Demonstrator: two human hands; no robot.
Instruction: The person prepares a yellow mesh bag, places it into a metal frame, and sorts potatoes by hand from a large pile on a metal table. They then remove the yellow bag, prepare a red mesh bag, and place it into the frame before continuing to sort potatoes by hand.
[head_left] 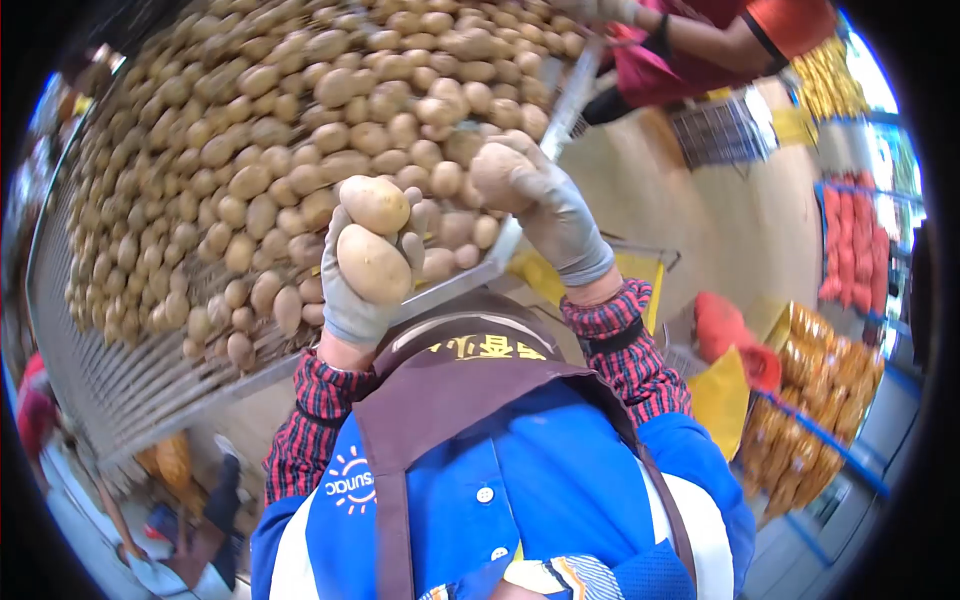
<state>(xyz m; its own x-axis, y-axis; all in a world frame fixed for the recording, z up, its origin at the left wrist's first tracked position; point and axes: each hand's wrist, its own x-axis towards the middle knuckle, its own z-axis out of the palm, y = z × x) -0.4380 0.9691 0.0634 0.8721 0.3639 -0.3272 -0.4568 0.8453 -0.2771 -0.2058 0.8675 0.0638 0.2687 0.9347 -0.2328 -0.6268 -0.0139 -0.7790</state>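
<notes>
Two pale potatoes (374,264) rest in my left hand (362,290), which wears a grey glove and is turned up, its fingers curled around them. My right hand (556,218), gloved too, grips a larger brownish potato (502,177) near the edge of the table. Beneath and beyond both hands, a wide heap of loose potatoes (250,181) covers a slatted metal table (130,400). The undersides of the held potatoes are hidden by the gloves.
A metal rim (468,283) runs along the near side of the table. Across the corner, a co-worker's arm (705,45) reaches over the heap. A grey crate (712,130), red sacks (853,240) and orange bags (815,400) stand at the right. Other people are at the lower left.
</notes>
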